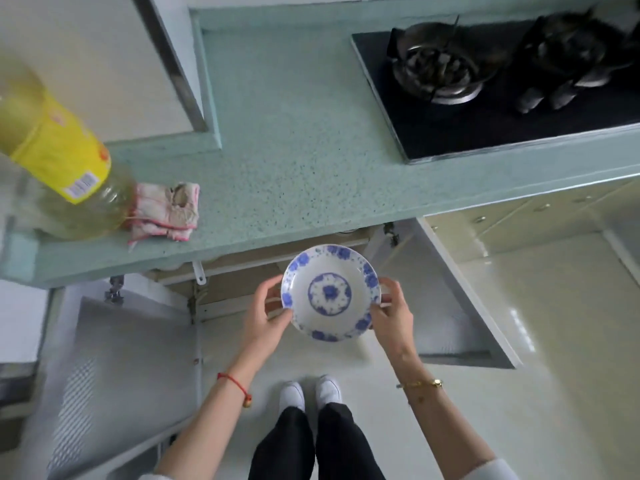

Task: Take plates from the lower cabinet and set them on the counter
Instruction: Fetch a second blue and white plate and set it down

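Note:
A white plate with blue flower pattern (330,292) is held level in front of the open lower cabinet (242,285), just below the counter's front edge. More white plate rims show under it on both sides, so it tops a small stack. My left hand (268,315) grips the stack's left rim and my right hand (391,311) grips its right rim. The speckled green counter (294,161) lies above and beyond the plates.
A large oil bottle with a yellow label (59,157) stands at the counter's left, with a folded cloth (166,211) beside it. A black gas hob (502,84) fills the counter's right. Cabinet doors hang open at left (114,386) and right (460,296).

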### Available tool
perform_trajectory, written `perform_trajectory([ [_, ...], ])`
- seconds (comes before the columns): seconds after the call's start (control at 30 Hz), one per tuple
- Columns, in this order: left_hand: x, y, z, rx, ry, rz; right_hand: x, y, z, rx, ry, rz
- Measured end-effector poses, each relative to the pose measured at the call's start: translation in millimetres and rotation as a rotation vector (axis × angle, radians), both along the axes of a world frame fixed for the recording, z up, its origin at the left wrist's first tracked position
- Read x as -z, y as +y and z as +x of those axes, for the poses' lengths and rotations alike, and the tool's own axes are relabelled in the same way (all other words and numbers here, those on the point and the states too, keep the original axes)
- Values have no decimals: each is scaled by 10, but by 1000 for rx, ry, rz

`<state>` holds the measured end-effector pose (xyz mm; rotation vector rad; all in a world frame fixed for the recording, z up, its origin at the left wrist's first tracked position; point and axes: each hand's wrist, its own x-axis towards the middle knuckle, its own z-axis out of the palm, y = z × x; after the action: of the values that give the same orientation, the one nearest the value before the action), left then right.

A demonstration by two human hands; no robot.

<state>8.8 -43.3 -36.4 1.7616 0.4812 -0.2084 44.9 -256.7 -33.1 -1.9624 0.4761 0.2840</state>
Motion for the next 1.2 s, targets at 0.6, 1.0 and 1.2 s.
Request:
perform_trajectory([
  [0.6,-2347,-1420,336,509,-234,-95,-2299,-1365,-926,575,-242,146],
  [1.0,-2811,-3720,397,828,-234,-230,-2776,-3252,-1532,912,-410,136],
  [1.2,-2905,-5021,373,858,-226,-296,-2888,-4444,-1675,1015,-445,106],
])
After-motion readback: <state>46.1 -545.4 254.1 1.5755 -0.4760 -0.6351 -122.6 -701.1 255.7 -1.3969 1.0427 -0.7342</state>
